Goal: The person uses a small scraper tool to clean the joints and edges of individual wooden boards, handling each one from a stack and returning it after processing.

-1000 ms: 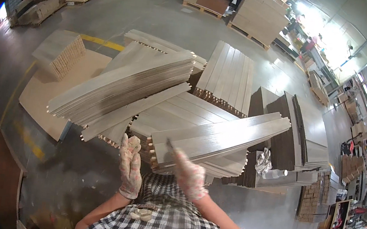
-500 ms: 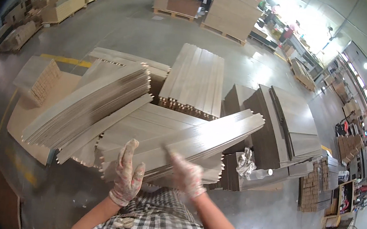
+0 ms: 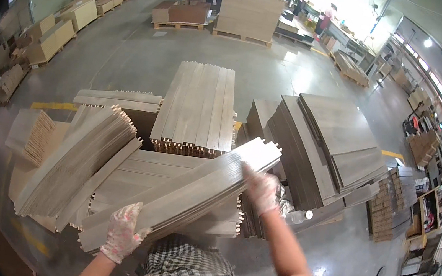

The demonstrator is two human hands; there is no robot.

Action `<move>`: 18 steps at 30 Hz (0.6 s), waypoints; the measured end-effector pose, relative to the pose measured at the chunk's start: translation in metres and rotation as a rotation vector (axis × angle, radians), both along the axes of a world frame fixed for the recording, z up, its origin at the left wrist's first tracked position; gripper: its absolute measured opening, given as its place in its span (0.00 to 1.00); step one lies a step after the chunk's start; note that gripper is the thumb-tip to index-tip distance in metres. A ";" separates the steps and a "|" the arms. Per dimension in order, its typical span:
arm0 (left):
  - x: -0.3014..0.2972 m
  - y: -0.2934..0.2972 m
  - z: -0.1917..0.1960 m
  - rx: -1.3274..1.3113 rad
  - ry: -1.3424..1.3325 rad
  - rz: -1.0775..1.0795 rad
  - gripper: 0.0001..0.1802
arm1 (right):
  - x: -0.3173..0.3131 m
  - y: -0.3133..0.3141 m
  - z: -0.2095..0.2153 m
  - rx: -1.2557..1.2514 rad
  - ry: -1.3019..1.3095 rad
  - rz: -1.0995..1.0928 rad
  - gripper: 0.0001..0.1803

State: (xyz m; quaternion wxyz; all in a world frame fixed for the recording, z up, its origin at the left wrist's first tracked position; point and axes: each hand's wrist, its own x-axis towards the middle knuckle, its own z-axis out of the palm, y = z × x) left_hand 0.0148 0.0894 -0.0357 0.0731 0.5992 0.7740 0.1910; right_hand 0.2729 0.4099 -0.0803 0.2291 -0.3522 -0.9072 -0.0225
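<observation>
Gloved fingers (image 3: 126, 225) grip long, flat, pale wooden slats (image 3: 185, 195).

Grey concrete floor (image 3: 131, 59) carried everything here. Stacks of pale wooden slats (image 3: 198, 107) sat in the middle of it, darker board piles (image 3: 332, 141) just beside them, loaded pallets (image 3: 248, 13) toward the far edge, a yellow line (image 3: 52, 106) crossing it.

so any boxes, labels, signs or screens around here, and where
Cardboard boxes: far left along the wall, tan blocks on pallets.
Flat brown cartons: right of the plank piles, stacked on edge.
Labels, signs, screens: none that can be made out.
</observation>
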 end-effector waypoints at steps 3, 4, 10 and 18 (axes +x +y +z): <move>-0.006 0.010 0.003 -0.014 0.046 -0.081 0.42 | 0.066 0.105 0.010 -0.033 0.139 -0.369 0.16; -0.007 0.011 0.006 -0.030 0.064 -0.110 0.42 | 0.070 0.118 0.019 -0.119 0.229 -0.460 0.14; 0.007 0.026 0.048 -0.145 0.125 -0.003 0.42 | 0.068 0.103 -0.015 -0.412 0.896 -0.393 0.20; 0.019 0.005 0.037 -0.104 0.386 -0.041 0.38 | 0.045 0.043 0.004 -0.826 1.312 -0.220 0.20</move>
